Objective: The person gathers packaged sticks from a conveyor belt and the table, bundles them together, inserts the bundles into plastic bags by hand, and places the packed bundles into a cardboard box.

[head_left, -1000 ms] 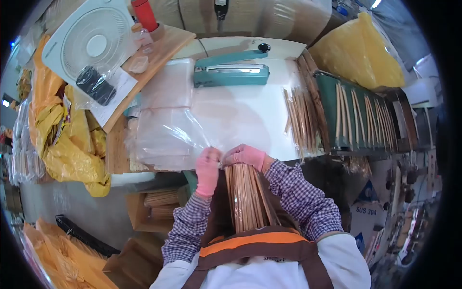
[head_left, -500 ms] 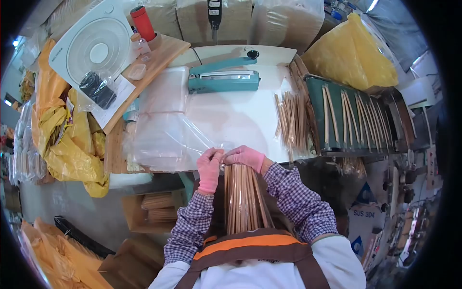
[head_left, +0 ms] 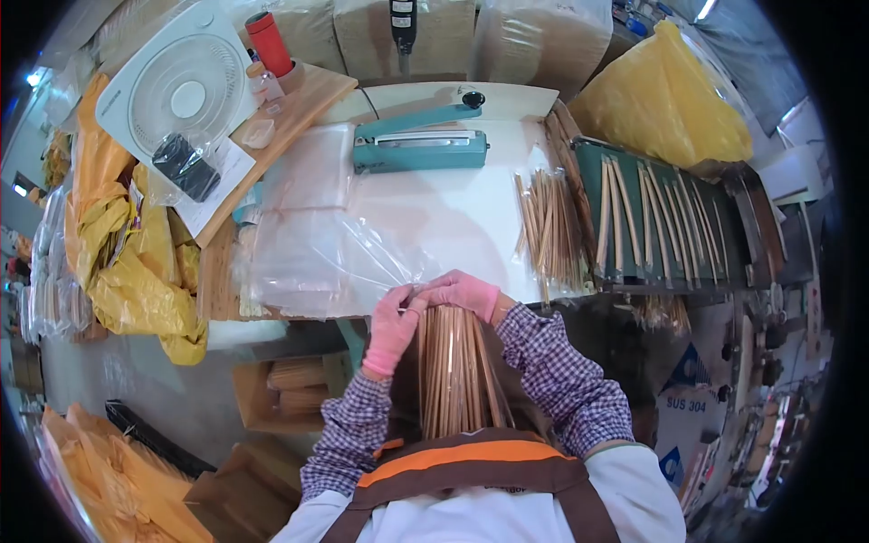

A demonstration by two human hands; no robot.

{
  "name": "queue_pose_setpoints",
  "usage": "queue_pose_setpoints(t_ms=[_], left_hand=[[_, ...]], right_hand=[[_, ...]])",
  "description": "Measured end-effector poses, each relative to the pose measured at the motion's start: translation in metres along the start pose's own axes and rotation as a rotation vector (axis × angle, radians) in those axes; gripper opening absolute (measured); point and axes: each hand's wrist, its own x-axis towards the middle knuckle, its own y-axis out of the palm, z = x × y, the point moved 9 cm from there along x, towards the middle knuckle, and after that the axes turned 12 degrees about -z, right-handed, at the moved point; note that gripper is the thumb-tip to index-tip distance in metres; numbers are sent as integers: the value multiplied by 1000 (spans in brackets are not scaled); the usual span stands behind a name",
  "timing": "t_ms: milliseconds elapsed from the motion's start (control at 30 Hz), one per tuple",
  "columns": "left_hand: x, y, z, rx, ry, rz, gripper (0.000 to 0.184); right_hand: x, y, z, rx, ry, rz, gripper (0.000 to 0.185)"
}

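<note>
A long bundle of thin wooden sticks point(head_left: 457, 371) in shiny clear film runs from the table's front edge down to my apron. My right hand point(head_left: 459, 293), in a pink glove, lies across the bundle's top end, its bent fingers closed on film there. Beside it on the left, my pink-gloved left hand point(head_left: 394, 328) pinches a clear plastic bag point(head_left: 391, 262), whose loose film stretches up and left. The fingertips of both hands meet, and the exact grip is partly hidden. Left of them lies a stack of clear plastic bags point(head_left: 294, 267).
A teal heat sealer point(head_left: 421, 151) stands at the table's back. Loose sticks point(head_left: 552, 217) lie to the right, beside a green conveyor point(head_left: 625, 262) carrying more sticks. A fan point(head_left: 186, 100) and red bottle point(head_left: 269, 43) stand on a wooden board. Below is a cardboard box point(head_left: 253, 398).
My left hand has shifted slightly down and left, and the film near it is spread wider. The right hand stays almost in place. Sticks on the conveyor have moved left.
</note>
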Motion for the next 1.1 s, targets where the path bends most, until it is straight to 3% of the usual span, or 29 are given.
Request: queue_pose_setpoints(t_ms=[67,100,200,300,400,500,600,633,767,867,900,1033,1100], left_hand=[[6,-5,-8,148,193,114,19],[7,-6,-9,252,185,150,13],[7,-12,-43,450,391,79,13],[0,-17,-55,389,392,-52,11],[1,-17,-40,205,175,-63,10],[-3,-20,-13,67,-84,-116,27],[-13,-26,-36,274,164,-239,51],[-15,-19,-32,387,235,-187,68],[-45,2,-22,656,189,-91,78],[-49,31,3,739,179,-88,78],[-44,39,16,786,202,-152,65],[-39,68,66,851,578,-62,39],[-36,70,75,825,524,29,40]], right_hand=[[-5,0,0,-43,34,-18,32],[-4,1,-3,-38,36,-9,32],[-5,2,-1,-41,39,-9,31],[-11,4,10,-6,6,-20,32],[-8,2,4,12,-23,14,34],[-8,0,2,-9,12,30,35],[-16,-3,10,-25,4,6,33],[-19,-6,11,-29,-6,-6,33],[-34,-36,0,-29,-50,-96,27],[-48,-54,-14,4,62,-164,27],[-50,-60,-20,15,67,-191,28],[-59,-70,-25,77,116,-242,28],[-58,-69,-23,92,112,-253,28]])
